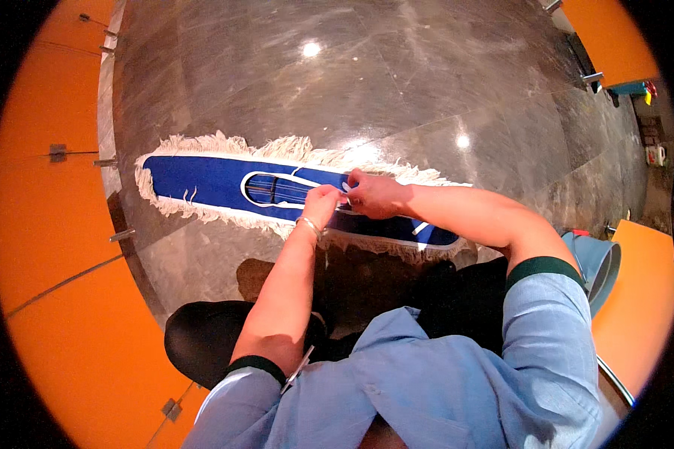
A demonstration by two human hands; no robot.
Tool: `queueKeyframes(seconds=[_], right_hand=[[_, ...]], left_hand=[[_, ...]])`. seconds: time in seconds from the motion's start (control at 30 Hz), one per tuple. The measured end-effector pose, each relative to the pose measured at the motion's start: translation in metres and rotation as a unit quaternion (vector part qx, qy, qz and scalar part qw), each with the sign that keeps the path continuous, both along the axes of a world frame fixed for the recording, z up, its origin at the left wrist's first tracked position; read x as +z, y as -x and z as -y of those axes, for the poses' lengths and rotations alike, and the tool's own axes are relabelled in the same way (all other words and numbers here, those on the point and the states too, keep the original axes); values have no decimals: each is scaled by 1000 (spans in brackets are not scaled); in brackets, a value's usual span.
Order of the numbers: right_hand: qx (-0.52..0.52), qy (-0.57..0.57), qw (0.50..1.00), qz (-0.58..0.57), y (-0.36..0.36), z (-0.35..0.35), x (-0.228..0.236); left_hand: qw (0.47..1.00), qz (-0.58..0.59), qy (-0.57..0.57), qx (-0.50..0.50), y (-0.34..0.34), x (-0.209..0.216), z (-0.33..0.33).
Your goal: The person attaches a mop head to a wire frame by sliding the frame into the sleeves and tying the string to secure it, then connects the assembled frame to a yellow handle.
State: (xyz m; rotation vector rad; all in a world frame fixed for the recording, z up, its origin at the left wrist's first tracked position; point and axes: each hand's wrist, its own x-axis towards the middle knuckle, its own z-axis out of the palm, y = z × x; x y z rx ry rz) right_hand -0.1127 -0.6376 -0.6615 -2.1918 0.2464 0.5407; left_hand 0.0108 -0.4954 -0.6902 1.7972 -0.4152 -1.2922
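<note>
A long blue dust-mop head [202,179] with a white fringe lies flat on the grey stone floor [367,82], with its pocket opening facing up. Both hands meet over its middle. My left hand [320,203], with a thin bracelet at the wrist, pinches a white tie string [345,192]. My right hand [373,194] grips the same string from the other side. The right part of the mop head is partly hidden by my right forearm.
Orange partition walls [60,247] with metal brackets stand at the left, and another orange panel [640,299] at the right. A light blue bucket [599,262] sits by my right elbow. My dark-trousered knees are bent near the floor below the mop.
</note>
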Motion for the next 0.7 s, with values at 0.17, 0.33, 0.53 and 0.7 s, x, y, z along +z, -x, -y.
queueKeyframes(seconds=[0.17, 0.33, 0.53, 0.7], right_hand=[[41, -30, 998, 34, 7, 23, -30], [5, -90, 994, 58, 1, 20, -14], [-65, -237, 969, -29, -12, 36, 35], [-222, -303, 924, 78, 0, 29, 5]], left_hand=[[992, 77, 38, -90, 12, 13, 4], [997, 16, 82, -1, 11, 9, 0], [978, 194, 20, -75, 10, 23, 7], [982, 175, 32, -62, 12, 20, 11]])
